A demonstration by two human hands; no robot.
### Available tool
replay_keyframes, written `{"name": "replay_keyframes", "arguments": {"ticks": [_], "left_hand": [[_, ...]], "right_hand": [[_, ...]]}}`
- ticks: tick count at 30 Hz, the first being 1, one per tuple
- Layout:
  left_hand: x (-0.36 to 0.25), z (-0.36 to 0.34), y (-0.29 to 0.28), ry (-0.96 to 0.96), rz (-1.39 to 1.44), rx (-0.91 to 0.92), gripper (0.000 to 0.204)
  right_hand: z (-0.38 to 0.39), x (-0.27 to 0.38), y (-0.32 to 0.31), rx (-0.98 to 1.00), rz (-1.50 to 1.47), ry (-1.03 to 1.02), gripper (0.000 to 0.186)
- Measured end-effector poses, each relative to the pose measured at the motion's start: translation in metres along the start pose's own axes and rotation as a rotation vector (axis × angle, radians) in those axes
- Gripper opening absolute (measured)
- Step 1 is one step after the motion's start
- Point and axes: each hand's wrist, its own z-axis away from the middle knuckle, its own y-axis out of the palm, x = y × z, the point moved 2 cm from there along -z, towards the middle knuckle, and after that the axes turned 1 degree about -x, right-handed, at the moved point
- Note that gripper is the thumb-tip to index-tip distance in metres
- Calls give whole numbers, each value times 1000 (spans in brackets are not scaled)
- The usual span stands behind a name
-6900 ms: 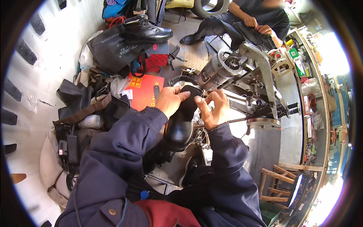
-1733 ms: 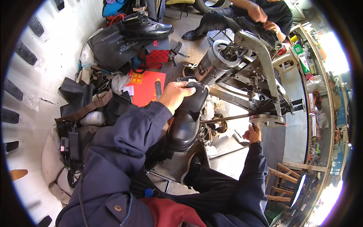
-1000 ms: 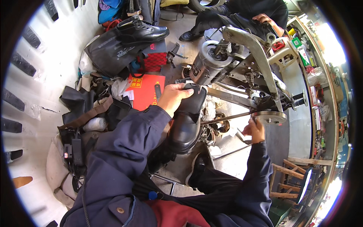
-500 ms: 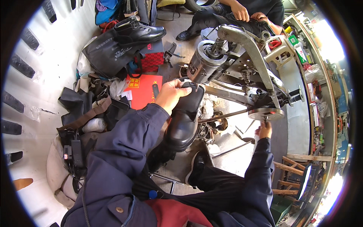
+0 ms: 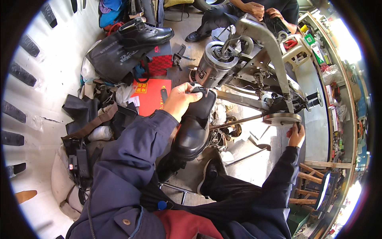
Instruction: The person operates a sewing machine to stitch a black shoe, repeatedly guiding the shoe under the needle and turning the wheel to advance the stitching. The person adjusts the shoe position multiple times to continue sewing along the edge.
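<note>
My left hand [image 5: 181,101] pinches the upper edge of a black leather shoe [image 5: 193,137], its thumb lying on the leather. That edge sits under the metal head of a hand-cranked shoe sewing machine [image 5: 217,65], at the needle. The shoe's rounded toe hangs down toward me. To the right, my right hand [image 5: 296,136] is closed on the crank handle at the rim of the machine's flat wheel [image 5: 278,118]; the fingers mostly cover the handle. A curved metal lever [image 5: 274,47] arches over the machine.
Another black shoe [image 5: 147,32] rests on a black bag [image 5: 115,51] at the far left. Below are a red box [image 5: 155,93] and leather scraps [image 5: 81,109]. A thread spool [image 5: 313,99] sticks out right of the machine. Across from me, a seated person's hands [image 5: 254,10] hold something dark.
My right hand has swung right and slightly upward with the crank handle. The curved lever's near end has risen. My left hand and the shoe stay nearly in place.
</note>
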Motion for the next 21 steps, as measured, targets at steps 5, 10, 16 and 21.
{"name": "replay_keyframes", "arguments": {"ticks": [5, 10, 16, 21], "left_hand": [[-1, -1, 1, -23, 15, -34, 12], [-3, -1, 0, -5, -16, -11, 11], [-2, 0, 2, 18, -43, 11, 10], [-4, -2, 3, 23, -25, 20, 12]], "right_hand": [[15, -72, 39, 84, -36, 324, 14], [67, -23, 91, 537, -164, 462, 26], [27, 41, 22, 172, -121, -36, 17], [-4, -32, 8, -12, -71, 80, 17]]}}
